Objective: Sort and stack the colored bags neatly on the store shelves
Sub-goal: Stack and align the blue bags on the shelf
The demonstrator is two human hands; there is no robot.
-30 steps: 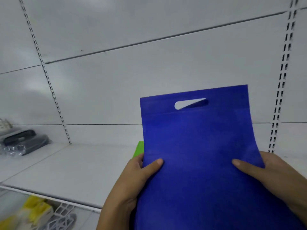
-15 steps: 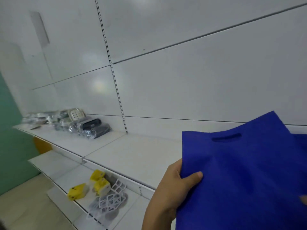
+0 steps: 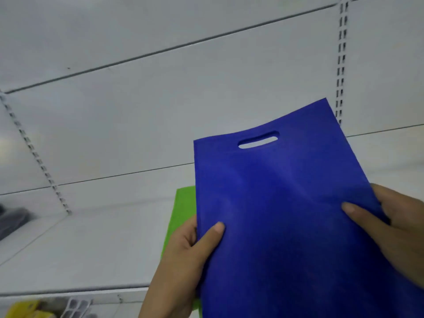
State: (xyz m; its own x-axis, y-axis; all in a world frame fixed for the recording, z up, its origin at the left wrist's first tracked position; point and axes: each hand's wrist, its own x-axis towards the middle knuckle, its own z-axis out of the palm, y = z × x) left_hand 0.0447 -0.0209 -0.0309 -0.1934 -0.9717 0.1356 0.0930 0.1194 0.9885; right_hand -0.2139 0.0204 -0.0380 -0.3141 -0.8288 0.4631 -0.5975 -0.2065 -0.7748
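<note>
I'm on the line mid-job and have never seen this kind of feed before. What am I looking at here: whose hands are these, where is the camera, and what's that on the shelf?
There is no machine: a person wears one camera on the head, looking forward and down. The left hand and right hand each pinch a side of a flat blue bag, thumbs on its front, cut-out handle uppermost. Behind it, a green bag lies on the white shelf. Yellow items, blurred, sit on a lower shelf; a dark blurred thing is at far left.

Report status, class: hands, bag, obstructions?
Left hand and right hand both grip blue bag, held above the shelf. Green bag lies underneath. Nothing blocking.
</note>
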